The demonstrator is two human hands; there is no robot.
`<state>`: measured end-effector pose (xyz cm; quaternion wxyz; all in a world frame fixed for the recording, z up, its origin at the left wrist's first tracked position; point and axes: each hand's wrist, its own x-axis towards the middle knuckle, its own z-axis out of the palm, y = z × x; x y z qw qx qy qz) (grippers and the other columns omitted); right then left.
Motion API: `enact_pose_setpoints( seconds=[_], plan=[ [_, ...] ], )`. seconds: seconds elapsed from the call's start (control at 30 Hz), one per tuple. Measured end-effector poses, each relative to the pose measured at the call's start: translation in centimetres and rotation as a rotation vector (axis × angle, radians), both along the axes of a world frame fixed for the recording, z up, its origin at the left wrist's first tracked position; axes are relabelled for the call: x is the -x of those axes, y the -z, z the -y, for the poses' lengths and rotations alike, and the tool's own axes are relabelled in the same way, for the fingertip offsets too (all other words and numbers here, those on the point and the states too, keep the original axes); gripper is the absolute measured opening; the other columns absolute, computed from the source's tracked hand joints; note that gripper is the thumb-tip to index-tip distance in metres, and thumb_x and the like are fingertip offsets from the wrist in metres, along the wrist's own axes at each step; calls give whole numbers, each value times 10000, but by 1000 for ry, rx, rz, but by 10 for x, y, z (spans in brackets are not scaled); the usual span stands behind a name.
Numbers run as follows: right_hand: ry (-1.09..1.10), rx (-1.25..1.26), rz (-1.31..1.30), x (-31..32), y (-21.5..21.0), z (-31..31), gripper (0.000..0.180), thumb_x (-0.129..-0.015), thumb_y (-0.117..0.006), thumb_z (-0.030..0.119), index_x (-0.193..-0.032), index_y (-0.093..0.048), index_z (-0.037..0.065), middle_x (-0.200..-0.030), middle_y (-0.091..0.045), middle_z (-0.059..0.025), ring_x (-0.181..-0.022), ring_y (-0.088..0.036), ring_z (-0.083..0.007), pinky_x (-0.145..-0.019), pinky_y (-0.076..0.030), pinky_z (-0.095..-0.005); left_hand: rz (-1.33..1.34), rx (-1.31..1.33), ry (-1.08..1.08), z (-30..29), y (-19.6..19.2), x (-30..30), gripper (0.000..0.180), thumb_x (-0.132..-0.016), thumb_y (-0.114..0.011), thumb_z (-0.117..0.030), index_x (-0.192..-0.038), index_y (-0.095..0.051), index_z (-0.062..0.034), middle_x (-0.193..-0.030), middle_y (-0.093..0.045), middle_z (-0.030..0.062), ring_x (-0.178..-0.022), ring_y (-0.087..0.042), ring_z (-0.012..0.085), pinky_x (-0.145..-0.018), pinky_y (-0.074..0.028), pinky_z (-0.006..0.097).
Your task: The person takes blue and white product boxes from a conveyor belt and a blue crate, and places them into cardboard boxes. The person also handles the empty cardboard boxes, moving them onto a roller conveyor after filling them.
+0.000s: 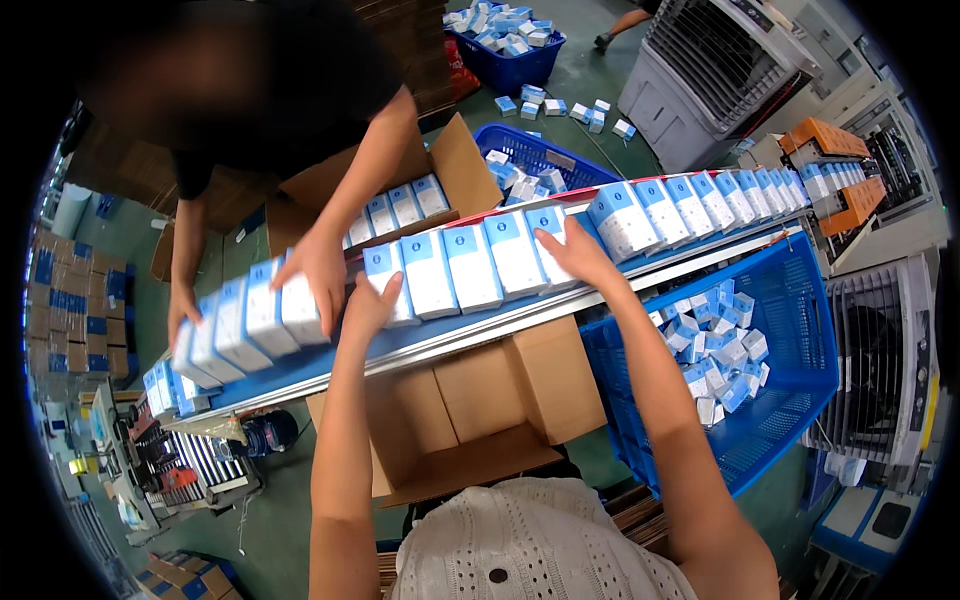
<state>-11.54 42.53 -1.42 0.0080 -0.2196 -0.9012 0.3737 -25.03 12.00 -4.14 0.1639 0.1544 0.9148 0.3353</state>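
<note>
On the blue conveyor belt (pixel 430 332), my left hand (pixel 370 305) presses against the left end of a row of small white-and-blue boxes (pixel 470 270). At the row's right end, my right hand (pixel 575 250) presses from the other side, so several upright boxes are squeezed between my hands. Below the belt, close to my body, stands an open cardboard carton (pixel 480 400) with its flaps spread. Across the belt, a co-worker's two hands hold another row of the same boxes (pixel 245 320) to the left of mine.
More boxes (pixel 690 205) line the belt to the right, toward an orange-trimmed machine (pixel 825 140). A blue crate (pixel 800 330) of loose boxes stands at my right. Beyond the belt are the co-worker's partly filled carton (pixel 465 165) and more blue baskets (pixel 545 150).
</note>
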Motion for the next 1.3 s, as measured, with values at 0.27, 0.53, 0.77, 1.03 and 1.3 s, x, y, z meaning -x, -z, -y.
enact_pose_setpoints(
  seconds=[0.27,0.53,0.77,1.03,1.3],
  plan=[
    [51,103,-102,6,-16,40,665,-653,-688,456,-953,-473,-97,-952,-557,-275,-911,-555,-359,-772,-437,-370,-31,-115,-112,23,-8,-10,693,-710,-629,-449,-1101,-409,80,-969,-574,254,-922,-562,365,-775,-443,370],
    [37,-22,-256,-36,-95,80,628,-607,-736,414,-936,-467,-49,-893,-579,-221,-835,-574,-341,-731,-450,-367,-175,-299,-285,61,-86,-75,596,-681,-663,-246,-1130,-372,17,-946,-590,197,-868,-589,296,-759,-449,341],
    [-72,93,-272,-139,-39,156,530,-637,-734,335,-918,-473,-31,-833,-573,-174,-793,-573,-318,-673,-475,-335,-108,-158,-240,151,-33,-194,735,-650,-698,-253,-1216,-309,9,-953,-587,209,-845,-593,322,-726,-464,355],
    [-431,-562,154,-154,97,143,76,-658,-550,50,-717,-528,8,-757,-574,-126,-747,-569,-271,-600,-478,-351,-210,439,540,117,63,-157,364,-714,-521,-29,-1075,-479,-48,-894,-549,132,-799,-576,296,-665,-482,371],
    [-576,-320,300,-157,72,170,143,-651,-512,22,-790,-538,-5,-778,-579,-150,-801,-578,-261,-655,-478,-359,130,507,577,0,187,-198,576,-731,-614,-331,-1227,-412,-120,-1273,-410,85,-1220,-329,246,-1024,-216,434]
  ],
)
